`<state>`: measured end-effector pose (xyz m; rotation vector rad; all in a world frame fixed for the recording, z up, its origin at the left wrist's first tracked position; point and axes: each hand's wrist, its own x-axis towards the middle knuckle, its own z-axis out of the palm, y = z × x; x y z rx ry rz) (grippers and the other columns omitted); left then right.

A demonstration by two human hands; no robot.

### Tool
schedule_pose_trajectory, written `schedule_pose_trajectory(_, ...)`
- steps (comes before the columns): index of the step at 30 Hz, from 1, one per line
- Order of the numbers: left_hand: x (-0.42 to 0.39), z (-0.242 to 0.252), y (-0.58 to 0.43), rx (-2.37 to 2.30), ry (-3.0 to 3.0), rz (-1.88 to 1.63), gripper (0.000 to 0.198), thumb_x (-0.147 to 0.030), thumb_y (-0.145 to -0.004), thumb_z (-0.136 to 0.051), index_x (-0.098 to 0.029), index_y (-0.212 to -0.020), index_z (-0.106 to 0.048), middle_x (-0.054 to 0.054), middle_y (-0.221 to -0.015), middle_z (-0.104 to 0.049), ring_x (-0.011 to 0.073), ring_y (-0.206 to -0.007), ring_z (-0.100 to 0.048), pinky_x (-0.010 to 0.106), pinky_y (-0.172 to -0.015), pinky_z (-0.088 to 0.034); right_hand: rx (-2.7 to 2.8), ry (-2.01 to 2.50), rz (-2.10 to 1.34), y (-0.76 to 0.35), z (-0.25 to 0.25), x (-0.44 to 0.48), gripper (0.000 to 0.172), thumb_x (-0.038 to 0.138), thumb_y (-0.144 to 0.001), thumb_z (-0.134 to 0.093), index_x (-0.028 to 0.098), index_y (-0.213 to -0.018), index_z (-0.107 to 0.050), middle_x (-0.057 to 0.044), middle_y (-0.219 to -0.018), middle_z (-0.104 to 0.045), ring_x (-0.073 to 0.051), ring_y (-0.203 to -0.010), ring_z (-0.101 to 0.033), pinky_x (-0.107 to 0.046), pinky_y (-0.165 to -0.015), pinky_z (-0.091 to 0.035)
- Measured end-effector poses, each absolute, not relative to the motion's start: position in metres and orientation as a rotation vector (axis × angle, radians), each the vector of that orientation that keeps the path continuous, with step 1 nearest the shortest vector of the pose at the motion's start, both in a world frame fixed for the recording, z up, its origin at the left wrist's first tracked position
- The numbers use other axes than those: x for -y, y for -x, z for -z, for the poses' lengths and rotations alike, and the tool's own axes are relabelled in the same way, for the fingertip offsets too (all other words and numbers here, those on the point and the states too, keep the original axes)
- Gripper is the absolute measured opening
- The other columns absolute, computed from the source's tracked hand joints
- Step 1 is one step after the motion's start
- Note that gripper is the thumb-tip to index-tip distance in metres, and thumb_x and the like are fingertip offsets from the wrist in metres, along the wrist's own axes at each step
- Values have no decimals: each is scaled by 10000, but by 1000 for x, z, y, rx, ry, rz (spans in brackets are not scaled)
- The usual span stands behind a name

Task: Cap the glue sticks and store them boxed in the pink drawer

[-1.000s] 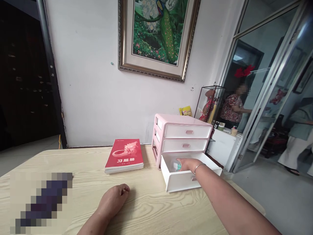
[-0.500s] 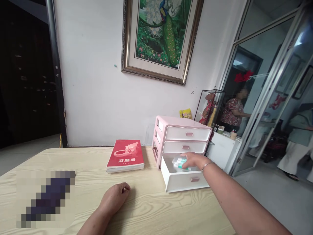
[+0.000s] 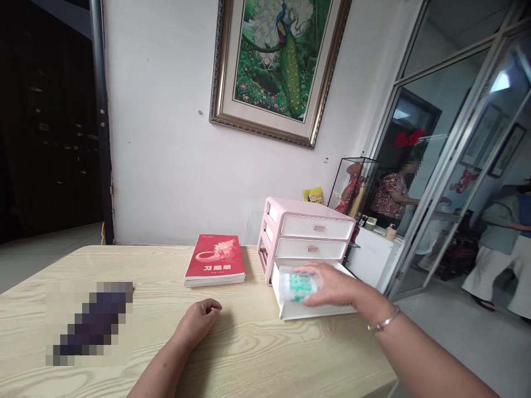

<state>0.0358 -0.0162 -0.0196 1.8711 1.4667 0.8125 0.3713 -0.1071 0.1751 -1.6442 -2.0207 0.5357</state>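
My right hand (image 3: 334,284) grips a clear plastic box with green and white contents (image 3: 296,284) and holds it just above the open bottom drawer (image 3: 309,312) of a pink three-drawer organizer (image 3: 305,232). The two upper drawers are closed. My left hand (image 3: 198,320) rests on the light wooden table (image 3: 249,359), fingers loosely curled, nothing in it.
A red book (image 3: 214,266) lies left of the organizer. A blurred dark object (image 3: 93,323) lies at the table's left. The table's right edge runs just past the drawer. A framed peacock picture hangs on the wall. People stand beyond the glass partition at right.
My right hand has lifted the clear box out of the open bottom drawer and drawn it toward me. My left hand has stayed in place.
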Motion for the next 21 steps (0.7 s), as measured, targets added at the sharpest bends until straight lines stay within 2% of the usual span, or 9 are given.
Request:
schedule_pose_trajectory(3,18,18,-33,-1394,-1749,-897,282,-346,-816,-443,-174,-848,-664,-11,-615,-585,150,-587,-542,231,-554,-380,2303,1488,-465,-320,-139,136,758,370,-493,-851,349,-1228,-665,-44,-1255,-618,-332,-1178,-498,-412,-1080,-303)
schedule_pose_trajectory(7,20,18,-31,-1363,-1672,-919,312,-402,-812,-449,-167,-856,-649,-38,-541,-488,130,-502,-464,230,-505,-344,2524,1315,-351,-276,-70,147,836,407,-480,-846,393,-1281,-608,-37,-1211,-613,-304,-1105,-520,-411,-1044,-324)
schedule_pose_trajectory(10,19,21,-31,-1350,-1644,-935,312,-417,-789,-469,-166,-847,-646,-51,-529,-452,123,-475,-430,228,-490,-333,2526,1339,-439,-265,-40,147,830,452,-547,-828,384,-1329,-561,-43,-1333,-548,-304,-1206,-468,-399,-1068,-314)
schedule_pose_trajectory(13,18,22,-31,-1351,-1638,-927,302,-428,-765,-490,-175,-813,-647,-58,-512,-434,124,-459,-411,228,-479,-315,2454,1316,-530,-271,-31,148,885,489,-591,-817,336,-1399,-488,-44,-1462,-440,-302,-1348,-349,-382,-1133,-252)
schedule_pose_trajectory(15,19,21,-32,-1357,-1655,-922,297,-431,-761,-496,-179,-792,-650,-55,-508,-438,127,-461,-413,230,-479,-305,2231,1417,-497,-287,-25,146,747,472,-671,-769,274,-1350,-529,-65,-1440,-459,-282,-1342,-372,-359,-1121,-284)
schedule_pose_trajectory(18,21,18,-34,-1372,-1703,-910,290,-419,-773,-486,-184,-773,-656,-50,-506,-440,134,-474,-421,233,-484,-297,1695,1718,-283,-327,-10,130,344,374,-833,-587,174,-1112,-615,-119,-1187,-613,-247,-1133,-550,-338,-997,-406)
schedule_pose_trajectory(21,21,17,-35,-1388,-1752,-893,281,-390,-780,-465,-186,-768,-659,-46,-513,-447,141,-500,-437,235,-500,-301,1336,1979,-132,-374,7,105,252,372,-844,-548,166,-983,-590,-129,-995,-659,-257,-979,-608,-342,-892,-447)
